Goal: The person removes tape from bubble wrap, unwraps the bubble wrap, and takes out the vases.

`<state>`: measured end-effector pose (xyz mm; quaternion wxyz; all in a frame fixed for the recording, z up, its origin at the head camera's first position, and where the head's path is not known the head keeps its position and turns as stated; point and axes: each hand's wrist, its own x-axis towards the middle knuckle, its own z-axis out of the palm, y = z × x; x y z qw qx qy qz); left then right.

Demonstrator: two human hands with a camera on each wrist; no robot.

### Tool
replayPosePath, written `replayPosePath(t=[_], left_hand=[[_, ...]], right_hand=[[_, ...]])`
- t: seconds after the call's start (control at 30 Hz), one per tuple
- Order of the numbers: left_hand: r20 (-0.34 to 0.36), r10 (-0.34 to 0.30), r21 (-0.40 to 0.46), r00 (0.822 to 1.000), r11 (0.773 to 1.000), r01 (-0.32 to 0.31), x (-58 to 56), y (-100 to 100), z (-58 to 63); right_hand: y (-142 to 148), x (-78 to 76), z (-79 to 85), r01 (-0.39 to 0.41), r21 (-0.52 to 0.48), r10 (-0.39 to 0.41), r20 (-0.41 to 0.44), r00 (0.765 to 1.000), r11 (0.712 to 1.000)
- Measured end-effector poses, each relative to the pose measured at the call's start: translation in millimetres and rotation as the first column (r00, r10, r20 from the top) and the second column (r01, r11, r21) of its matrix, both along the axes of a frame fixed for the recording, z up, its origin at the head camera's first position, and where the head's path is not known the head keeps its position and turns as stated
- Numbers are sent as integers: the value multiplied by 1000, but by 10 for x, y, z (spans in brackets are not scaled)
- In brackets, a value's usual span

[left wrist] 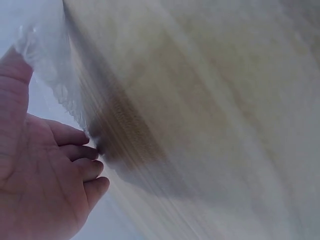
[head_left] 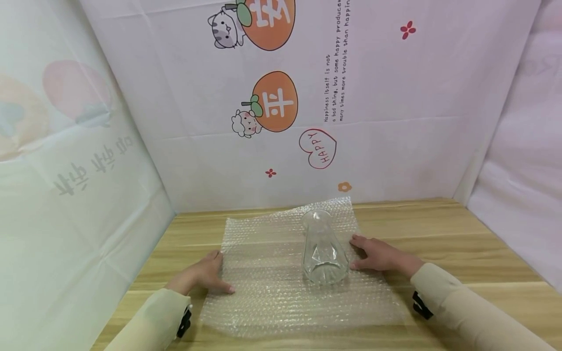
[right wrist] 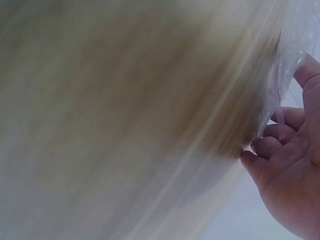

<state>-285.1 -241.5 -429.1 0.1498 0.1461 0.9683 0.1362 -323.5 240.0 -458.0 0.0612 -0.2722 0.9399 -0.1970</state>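
Observation:
A clear glass vase [head_left: 325, 248] with a flared rim and a wide base lies on its side on a sheet of bubble wrap [head_left: 263, 282]. Its rim points away from me and its base is toward me. At the sheet's left edge is my left hand [head_left: 204, 273], thumb on the wrap and fingers spread apart from it. My right hand [head_left: 375, 254] touches the right edge beside the vase, thumb and forefinger apart. Both wrist views show the thumb on the wrap, with the other fingers of the left hand [left wrist: 50, 175] and right hand [right wrist: 290, 165] loosely bent at its edge.
The sheet lies flat on a wood-grain table [head_left: 439, 234]. A white printed cloth [head_left: 377, 156] hangs behind the table, with more white cloth on the left side [head_left: 79, 219] and right side [head_left: 518, 195].

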Motion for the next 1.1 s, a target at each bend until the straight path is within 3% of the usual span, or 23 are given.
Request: replayPosePath(t=[0.63,0.93,1.1], left_hand=[[-19,-34,-41,999,999,33,-12,42,80],[-24,-67,-68,997,996,65,-29,87,204],[-48,-73,-93,996,993,69,-113,122,273]], right_hand=[[24,22,40,1,-12,-1,-33,999,1000],[66,37,224,32,-25,-33,-63,997,999],[98,-12,314,64,-31,-67,-110,992,997]])
